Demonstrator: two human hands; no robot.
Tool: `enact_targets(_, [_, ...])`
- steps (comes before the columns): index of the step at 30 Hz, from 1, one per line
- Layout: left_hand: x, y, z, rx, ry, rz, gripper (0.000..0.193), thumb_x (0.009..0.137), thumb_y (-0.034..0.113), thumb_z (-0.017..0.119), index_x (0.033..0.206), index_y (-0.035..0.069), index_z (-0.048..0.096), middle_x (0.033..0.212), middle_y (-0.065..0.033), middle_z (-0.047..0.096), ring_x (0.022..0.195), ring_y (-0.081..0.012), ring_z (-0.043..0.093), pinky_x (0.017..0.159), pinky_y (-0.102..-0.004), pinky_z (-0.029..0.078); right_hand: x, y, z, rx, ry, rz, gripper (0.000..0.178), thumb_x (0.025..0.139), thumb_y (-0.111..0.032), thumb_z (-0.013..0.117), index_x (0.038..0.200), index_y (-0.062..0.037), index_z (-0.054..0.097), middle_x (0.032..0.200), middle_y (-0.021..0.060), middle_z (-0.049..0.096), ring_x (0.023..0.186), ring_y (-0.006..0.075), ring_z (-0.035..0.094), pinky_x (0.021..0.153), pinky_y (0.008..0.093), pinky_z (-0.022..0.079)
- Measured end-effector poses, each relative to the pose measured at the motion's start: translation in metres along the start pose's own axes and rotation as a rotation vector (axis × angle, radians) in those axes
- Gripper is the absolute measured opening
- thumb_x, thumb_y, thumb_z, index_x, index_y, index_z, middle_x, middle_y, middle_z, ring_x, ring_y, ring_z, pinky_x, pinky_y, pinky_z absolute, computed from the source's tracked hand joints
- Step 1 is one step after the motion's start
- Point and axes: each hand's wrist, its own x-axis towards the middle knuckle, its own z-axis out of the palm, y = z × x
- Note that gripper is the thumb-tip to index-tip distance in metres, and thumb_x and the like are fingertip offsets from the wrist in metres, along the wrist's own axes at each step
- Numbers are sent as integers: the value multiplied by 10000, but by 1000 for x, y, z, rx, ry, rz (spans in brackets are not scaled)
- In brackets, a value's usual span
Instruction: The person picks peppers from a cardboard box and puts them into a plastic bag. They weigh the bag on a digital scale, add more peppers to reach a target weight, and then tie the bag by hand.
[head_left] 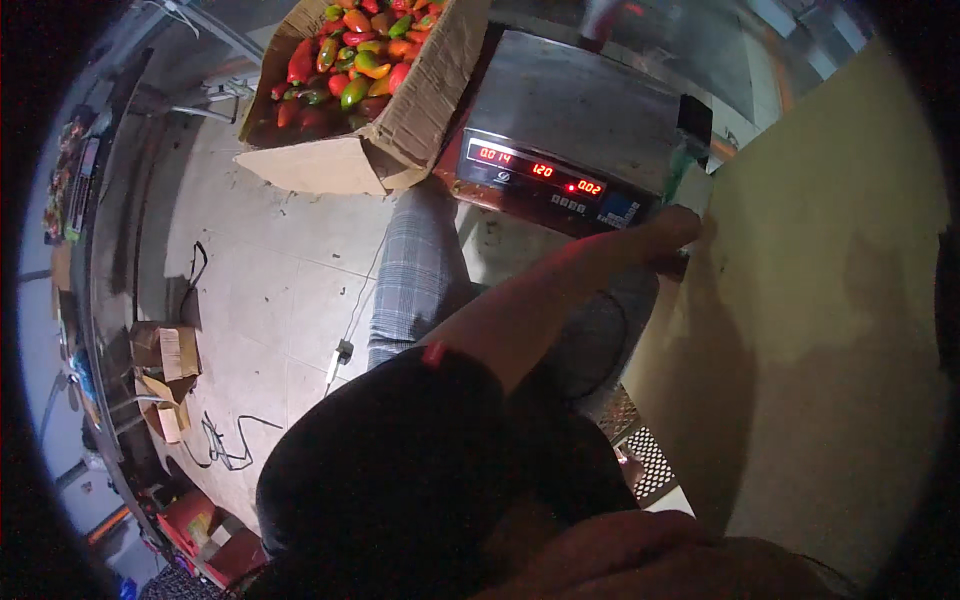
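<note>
My left hand [674,229] reaches across to the right, at the near right corner of a digital weighing scale [580,110]. Its fingers are curled closed, and whatever they may hold is hidden. Just beyond the hand, translucent green plastic [682,165] hangs by the scale's right side. The scale has a flat metal platform and a front panel with lit red digits. To its left, a cardboard box [415,115] with spread flaps is filled with red, orange and green peppers [355,60]. I do not see my right hand.
A large yellowish panel [830,270] stands close on the right. My plaid-trousered leg [420,255] is below the box. Cables [228,445] and small torn cardboard boxes [165,370] lie on the tiled floor at left, near a red container [205,535]. Perforated metal [650,465] shows at lower right.
</note>
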Motion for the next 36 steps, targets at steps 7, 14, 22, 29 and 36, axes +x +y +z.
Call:
enact_targets(7, [43, 21, -16, 122, 8, -204, 160, 722, 96, 560, 873, 43, 564, 796, -142, 578, 697, -301, 594, 648, -388, 485, -19, 27, -4, 34, -139, -29, 164, 755, -138, 632, 866, -21, 597, 692, 79, 595, 518, 149, 565, 488, 287, 505])
enact_targets(14, [106, -18, -33, -140, 275, -377, 112, 711, 199, 597, 675, 99, 629, 676, -83, 611, 646, -256, 608, 595, -389, 470, -173, -74, -70, -518, -390, -298, 174, 791, -175, 587, 890, -35, 618, 698, 133, 611, 582, 220, 587, 504, 341, 479])
enact_targets(22, [118, -16, -143, -189, 748, 34, 184, 739, 295, 615, 723, 119, 668, 744, -92, 647, 724, -247, 628, 668, -369, 486, -322, -209, -62, -472, -441, -727, 124, 828, -134, 585, 878, -25, 617, 715, 103, 631, 638, 196, 613, 599, 320, 462])
enact_targets(29, [58, -26, -245, -753, 419, 54, 181, 745, 205, 668, 808, 45, 612, 715, -61, 623, 685, -161, 600, 646, -314, 484, -309, -316, -10, 149, 37, -1266, 145, 833, -133, 588, 922, -21, 613, 871, 107, 610, 842, 215, 602, 763, 341, 467])
enact_targets(36, [-84, 59, -362, -574, 240, -222, 176, 826, 117, 590, 958, 20, 528, 835, -19, 580, 716, -93, 556, 673, -266, 472, -333, -486, 54, 340, 482, -1852, 376, 776, -217, 651, 1075, -23, 528, 1042, 139, 563, 920, 244, 583, 800, 342, 455])
